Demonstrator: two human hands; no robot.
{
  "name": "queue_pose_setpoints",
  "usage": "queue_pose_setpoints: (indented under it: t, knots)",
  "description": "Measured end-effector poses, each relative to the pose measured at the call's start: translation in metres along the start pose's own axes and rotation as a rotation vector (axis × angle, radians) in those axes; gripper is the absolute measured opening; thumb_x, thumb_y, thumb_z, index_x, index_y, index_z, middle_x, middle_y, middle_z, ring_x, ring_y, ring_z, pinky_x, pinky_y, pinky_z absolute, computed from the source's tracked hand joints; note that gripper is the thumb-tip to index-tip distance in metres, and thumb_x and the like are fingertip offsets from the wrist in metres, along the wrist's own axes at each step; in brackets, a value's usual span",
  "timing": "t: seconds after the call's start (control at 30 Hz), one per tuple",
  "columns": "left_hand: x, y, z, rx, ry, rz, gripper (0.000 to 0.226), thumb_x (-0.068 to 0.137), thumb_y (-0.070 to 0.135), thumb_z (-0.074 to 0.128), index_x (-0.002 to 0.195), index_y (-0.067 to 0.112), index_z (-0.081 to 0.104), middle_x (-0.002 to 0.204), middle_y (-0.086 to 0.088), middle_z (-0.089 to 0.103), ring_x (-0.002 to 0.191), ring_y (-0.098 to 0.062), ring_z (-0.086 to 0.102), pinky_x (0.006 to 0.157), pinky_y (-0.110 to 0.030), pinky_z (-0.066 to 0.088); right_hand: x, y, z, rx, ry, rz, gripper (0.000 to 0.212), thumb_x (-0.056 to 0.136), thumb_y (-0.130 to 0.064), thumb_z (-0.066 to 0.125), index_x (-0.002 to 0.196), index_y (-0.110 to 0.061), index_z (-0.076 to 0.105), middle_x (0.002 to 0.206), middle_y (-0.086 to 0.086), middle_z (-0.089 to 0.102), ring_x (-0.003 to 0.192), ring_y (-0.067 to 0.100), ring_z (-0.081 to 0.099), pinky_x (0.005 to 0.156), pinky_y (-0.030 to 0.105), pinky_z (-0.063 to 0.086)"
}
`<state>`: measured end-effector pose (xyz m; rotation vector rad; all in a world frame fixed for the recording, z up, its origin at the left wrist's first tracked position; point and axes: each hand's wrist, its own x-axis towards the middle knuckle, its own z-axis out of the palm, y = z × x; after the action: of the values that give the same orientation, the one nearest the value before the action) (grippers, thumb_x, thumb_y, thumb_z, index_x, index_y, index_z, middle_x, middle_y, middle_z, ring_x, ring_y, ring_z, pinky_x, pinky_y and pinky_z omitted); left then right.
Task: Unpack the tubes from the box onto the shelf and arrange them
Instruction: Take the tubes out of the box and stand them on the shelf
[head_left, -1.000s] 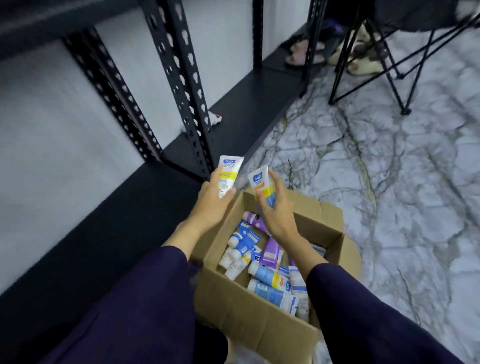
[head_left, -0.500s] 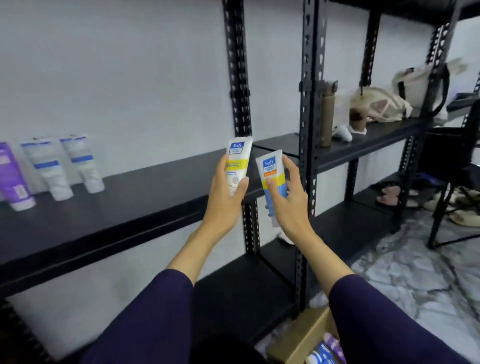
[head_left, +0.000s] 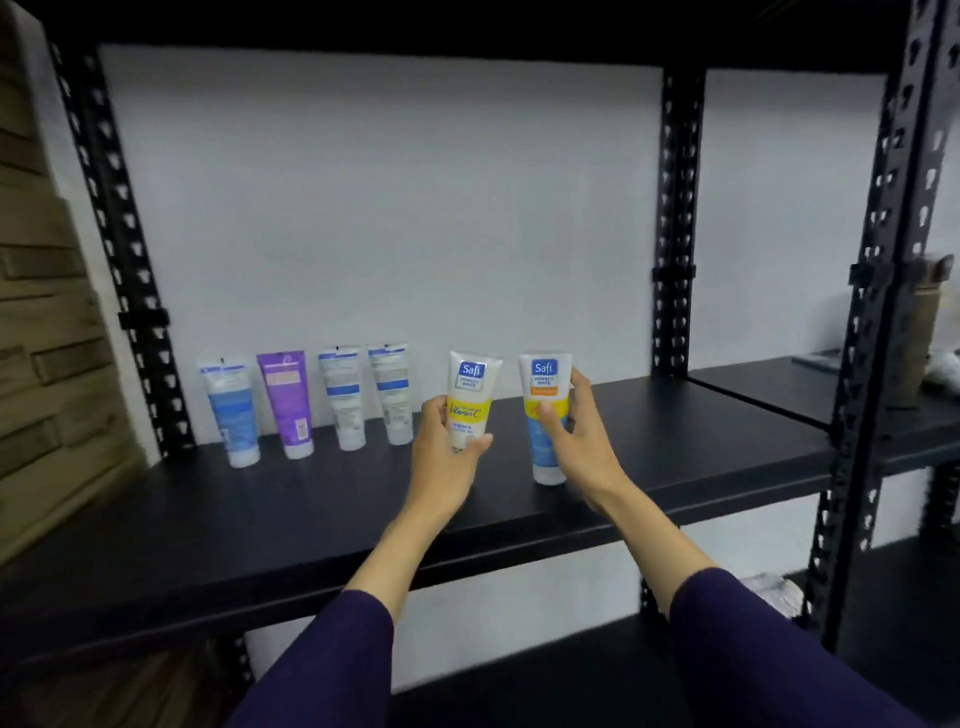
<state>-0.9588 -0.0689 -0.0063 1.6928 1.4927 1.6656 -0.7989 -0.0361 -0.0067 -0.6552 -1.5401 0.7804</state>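
Note:
My left hand (head_left: 447, 447) grips a white tube with a yellow band (head_left: 471, 391), held upright over the black shelf (head_left: 260, 514). My right hand (head_left: 576, 431) grips a white, yellow and blue tube (head_left: 543, 384), cap down, close to the shelf surface. Several tubes stand cap down in a row against the white wall at the back left: a blue one (head_left: 229, 413), a purple one (head_left: 287, 402) and two white ones (head_left: 343, 397) (head_left: 392, 392). The held tubes sit to the right of that row. The box is out of view.
Black perforated uprights (head_left: 675, 228) (head_left: 883, 291) frame the shelf bay. Stacked cardboard boxes (head_left: 47, 322) stand at the left. A neighbouring shelf (head_left: 789, 389) on the right carries a tan bottle (head_left: 930, 332). A lower shelf (head_left: 571, 670) runs beneath.
The view rose from the box on the floor up to the shelf. Both hands carried their tubes up and forward, to the right of the standing row.

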Motion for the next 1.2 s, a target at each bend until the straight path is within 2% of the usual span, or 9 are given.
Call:
queue_pose_setpoints:
  t: [0.1, 0.23, 0.33, 0.53, 0.63, 0.73, 0.8, 0.97, 1.2]
  knots:
    - [0.007, -0.01, -0.006, -0.005, 0.035, -0.038, 0.055, 0.082, 0.011, 0.071, 0.127, 0.013, 0.039, 0.114, 0.006, 0.054, 0.095, -0.002, 0.052, 0.066, 0.002, 0.041, 0.005, 0.008, 0.006, 0.003, -0.034, 0.02, 0.049, 0.096, -0.023, 0.052, 0.14, -0.024, 0.032, 0.123, -0.021, 0.051, 0.114, -0.003, 0.052, 0.094, 0.015, 0.046]
    - [0.016, -0.018, -0.009, 0.022, 0.025, -0.043, 0.061, 0.079, 0.005, 0.074, 0.127, 0.011, 0.038, 0.11, 0.007, 0.052, 0.098, -0.006, 0.052, 0.067, 0.001, 0.041, 0.01, 0.021, 0.005, -0.044, -0.147, 0.11, 0.048, 0.092, -0.013, 0.059, 0.134, -0.021, 0.04, 0.123, -0.006, 0.056, 0.115, 0.008, 0.056, 0.096, 0.024, 0.048]
    - [0.025, -0.024, -0.009, 0.064, 0.003, -0.042, 0.062, 0.077, 0.005, 0.076, 0.125, 0.013, 0.038, 0.107, 0.008, 0.053, 0.098, -0.007, 0.053, 0.071, -0.005, 0.041, 0.017, 0.029, 0.006, -0.15, -0.162, 0.182, 0.04, 0.089, -0.014, 0.064, 0.124, -0.025, 0.047, 0.119, -0.003, 0.06, 0.109, 0.014, 0.058, 0.096, 0.033, 0.049]
    - [0.052, -0.041, -0.004, 0.131, -0.03, -0.057, 0.061, 0.076, 0.009, 0.077, 0.123, 0.013, 0.038, 0.114, 0.001, 0.057, 0.108, -0.017, 0.057, 0.086, -0.025, 0.046, 0.039, 0.043, 0.012, -0.237, -0.11, 0.245, 0.04, 0.088, -0.012, 0.065, 0.124, -0.02, 0.05, 0.117, -0.002, 0.059, 0.105, 0.014, 0.056, 0.086, 0.025, 0.043]
    - [0.066, -0.048, 0.001, 0.171, -0.037, -0.086, 0.06, 0.077, 0.009, 0.077, 0.122, 0.013, 0.038, 0.118, -0.003, 0.057, 0.108, -0.018, 0.057, 0.078, -0.019, 0.047, 0.054, 0.054, 0.016, -0.261, -0.102, 0.263, 0.04, 0.087, -0.012, 0.067, 0.122, -0.018, 0.051, 0.118, 0.0, 0.06, 0.108, 0.016, 0.057, 0.088, 0.026, 0.045]
    - [0.077, -0.055, 0.006, 0.23, -0.078, -0.109, 0.059, 0.079, 0.004, 0.074, 0.124, 0.009, 0.037, 0.12, -0.007, 0.054, 0.102, -0.015, 0.052, 0.053, -0.004, 0.045, 0.068, 0.065, 0.021, -0.292, -0.121, 0.282, 0.044, 0.086, -0.012, 0.068, 0.125, -0.015, 0.049, 0.124, 0.003, 0.059, 0.113, 0.018, 0.057, 0.094, 0.028, 0.046]
    - [0.087, -0.062, 0.008, 0.275, -0.074, -0.117, 0.057, 0.079, 0.007, 0.074, 0.122, 0.009, 0.037, 0.12, -0.008, 0.054, 0.103, -0.017, 0.054, 0.051, -0.007, 0.046, 0.078, 0.071, 0.023, -0.311, -0.138, 0.289, 0.045, 0.086, -0.012, 0.068, 0.126, -0.014, 0.048, 0.127, 0.004, 0.058, 0.112, 0.017, 0.057, 0.094, 0.029, 0.046]
    - [0.107, -0.08, 0.015, 0.375, -0.021, -0.107, 0.056, 0.078, 0.019, 0.077, 0.117, 0.013, 0.038, 0.12, -0.008, 0.058, 0.111, -0.026, 0.057, 0.086, -0.037, 0.053, 0.097, 0.083, 0.028, -0.354, -0.177, 0.302, 0.044, 0.086, -0.014, 0.068, 0.125, -0.014, 0.048, 0.127, 0.005, 0.058, 0.104, 0.011, 0.054, 0.09, 0.023, 0.042]
    - [0.118, -0.089, 0.019, 0.467, 0.027, -0.043, 0.054, 0.079, 0.03, 0.076, 0.113, 0.015, 0.036, 0.118, -0.005, 0.059, 0.108, -0.025, 0.058, 0.084, -0.042, 0.053, 0.112, 0.093, 0.032, -0.381, -0.188, 0.301, 0.042, 0.087, -0.014, 0.067, 0.125, -0.012, 0.05, 0.125, 0.005, 0.059, 0.104, 0.012, 0.056, 0.088, 0.022, 0.042]
